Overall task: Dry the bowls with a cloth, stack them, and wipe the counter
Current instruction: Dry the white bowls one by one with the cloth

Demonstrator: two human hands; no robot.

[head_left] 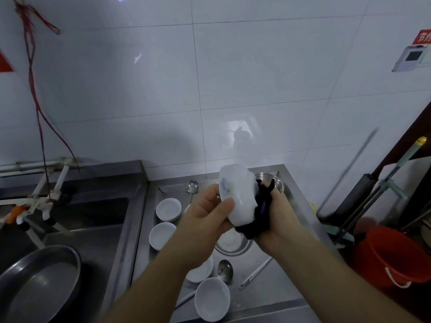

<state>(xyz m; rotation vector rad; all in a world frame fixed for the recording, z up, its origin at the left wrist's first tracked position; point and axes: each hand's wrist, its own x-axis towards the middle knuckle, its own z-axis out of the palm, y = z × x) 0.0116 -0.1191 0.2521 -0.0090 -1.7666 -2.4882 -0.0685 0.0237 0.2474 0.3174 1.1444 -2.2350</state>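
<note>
Over the steel table [268,287] at centre frame, the left hand [205,210] grips a white bowl [238,197] while the right hand [277,217] clutches a dark cloth [258,213], drying under way; stacking likely follows.

A kitchen is shown: a steel counter [275,276] is set against a white tiled wall [233,78], a sink [93,217] is seen at nine o'clock, with bowls [168,209] and ladles [192,186] laid out.
</note>
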